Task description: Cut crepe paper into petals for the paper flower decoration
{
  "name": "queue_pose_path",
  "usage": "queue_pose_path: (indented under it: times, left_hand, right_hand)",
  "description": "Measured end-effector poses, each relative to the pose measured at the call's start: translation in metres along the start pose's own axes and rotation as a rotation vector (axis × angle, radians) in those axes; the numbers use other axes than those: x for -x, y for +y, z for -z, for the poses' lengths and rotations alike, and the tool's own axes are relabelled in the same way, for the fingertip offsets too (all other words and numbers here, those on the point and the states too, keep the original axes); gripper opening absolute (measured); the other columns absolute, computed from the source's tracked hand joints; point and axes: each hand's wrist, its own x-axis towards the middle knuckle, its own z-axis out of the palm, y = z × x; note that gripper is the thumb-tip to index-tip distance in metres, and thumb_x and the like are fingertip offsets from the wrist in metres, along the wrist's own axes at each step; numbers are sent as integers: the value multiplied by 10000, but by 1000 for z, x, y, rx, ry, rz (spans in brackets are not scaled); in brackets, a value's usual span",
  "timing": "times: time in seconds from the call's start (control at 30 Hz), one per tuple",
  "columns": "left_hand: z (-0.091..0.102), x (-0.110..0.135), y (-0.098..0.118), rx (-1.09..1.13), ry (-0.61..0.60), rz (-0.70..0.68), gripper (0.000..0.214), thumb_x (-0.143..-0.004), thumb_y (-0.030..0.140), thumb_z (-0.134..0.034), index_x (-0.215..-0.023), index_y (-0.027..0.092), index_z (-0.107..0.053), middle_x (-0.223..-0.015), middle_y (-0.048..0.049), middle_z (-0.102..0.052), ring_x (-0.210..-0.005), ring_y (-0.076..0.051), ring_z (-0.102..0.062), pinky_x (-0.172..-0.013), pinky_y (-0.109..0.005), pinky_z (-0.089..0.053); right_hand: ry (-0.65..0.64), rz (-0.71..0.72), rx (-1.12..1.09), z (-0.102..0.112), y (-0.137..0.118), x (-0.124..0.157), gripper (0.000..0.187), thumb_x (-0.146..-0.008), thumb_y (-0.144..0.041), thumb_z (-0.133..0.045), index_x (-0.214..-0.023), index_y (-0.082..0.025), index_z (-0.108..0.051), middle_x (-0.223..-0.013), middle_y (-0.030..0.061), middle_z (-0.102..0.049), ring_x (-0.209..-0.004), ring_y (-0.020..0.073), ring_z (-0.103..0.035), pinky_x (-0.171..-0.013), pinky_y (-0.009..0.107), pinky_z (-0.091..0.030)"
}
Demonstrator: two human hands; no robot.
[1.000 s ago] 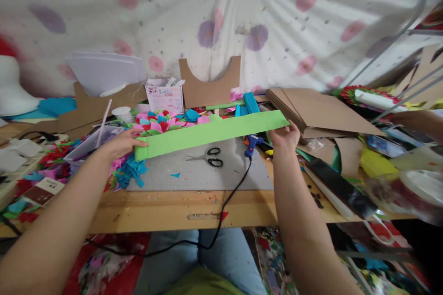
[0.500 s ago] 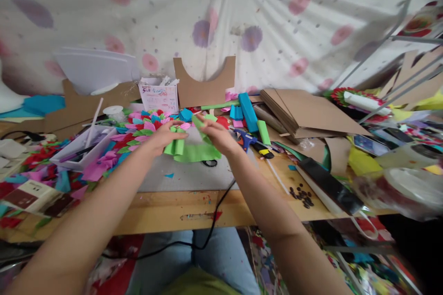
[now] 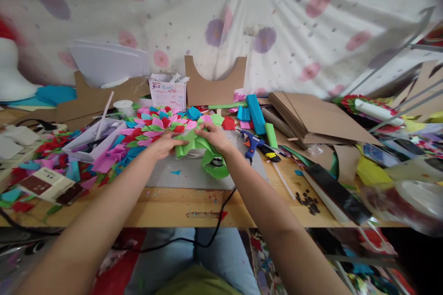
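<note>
Apparently, in the head view, folding or gathering the green strip (image 3: 189, 144) is in hand: my left hand (image 3: 165, 144) and right hand (image 3: 215, 137) both have fingers pinched on it, above the mat (image 3: 159, 175), its slack looping around the scissors' handle (image 3: 217, 162). Next, I judge, calls for evening the layers.

The paper strip (image 3: 190, 145) at my fingers (image 3: 207, 131) was lime green. To the right I saw a blue glue gun (image 3: 253, 144); left, petals (image 3: 157, 123) in pink, red, blue and green; far back, a white curtain (image 3: 187, 18) blotched pink and purple.
</note>
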Motion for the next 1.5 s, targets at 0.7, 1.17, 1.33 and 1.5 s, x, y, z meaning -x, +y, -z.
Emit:
queue_pose_path:
  times: [0.7,1.17,1.33,1.5]
  left_hand:
    - [-6,-12,-19,28,-51,4,340,-505,175,-801,-808,119,-656,-747,-63,-686,-628,-154,-631,-589,-240,-497]
    - [-7,-9,-11,42,92,74,152,-692,259,-647,-795,153,-618,-640,-14,-627,-471,-106,-543,-332,-175,-298]
    - [7,-7,-17,-82,110,-20,410,-459,173,-811,-828,145,-634,-720,-30,-662,-566,-120,-596,-418,-174,-402]
    - [25,-8,-15,-47,72,22,260,-503,73,-683,-753,124,-634,-677,-38,-668,-574,-143,-617,-502,-217,-485]
  right_hand:
    - [1,-78,-420,25,-5,8,337,-547,-358,-769,-620,-202,-480,-548,-71,-478,-465,63,-417,-448,207,-314]
    - [148,-56,-428,52,-7,14,313,-584,-347,-735,-648,-209,-460,-541,-75,-469,-460,72,-425,-468,222,-334]
    - [246,75,-418,58,-12,10,320,-609,-380,-709,-643,-214,-438,-565,-62,-468,-499,89,-453,-514,248,-378]
    - [408,230,-350,77,-20,8,338,-651,-394,-680,-629,-214,-395,-576,-57,-442,-512,90,-451,-536,253,-397]
